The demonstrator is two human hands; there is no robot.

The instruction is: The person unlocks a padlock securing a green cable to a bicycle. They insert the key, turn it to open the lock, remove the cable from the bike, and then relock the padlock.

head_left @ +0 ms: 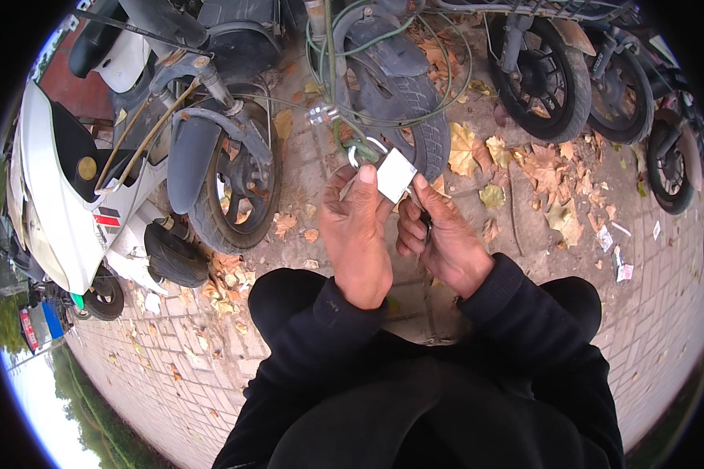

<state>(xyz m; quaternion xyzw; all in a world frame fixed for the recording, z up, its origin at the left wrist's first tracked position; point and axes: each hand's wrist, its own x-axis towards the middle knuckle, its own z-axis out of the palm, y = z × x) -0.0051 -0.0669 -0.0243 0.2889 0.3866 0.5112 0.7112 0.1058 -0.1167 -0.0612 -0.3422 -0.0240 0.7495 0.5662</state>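
Head view: a pale, square-bodied padlock is held, tilted, above the brick paving.
Shackle: at the padlock's upper left; whether it is locked I cannot tell.
Left hand: pinching the padlock's left side, thumb uppermost, apparently to steady it.
Right hand: curled around a small dark piece, perhaps a key, thumb at the padlock's lower right corner, seemingly for control.
Green cable: rising above the padlock from near the shackle, probably tethering it.
Tyre: just beyond the padlock.
White scooter: well left of the padlock.
Fallen leaves: right of the padlock.
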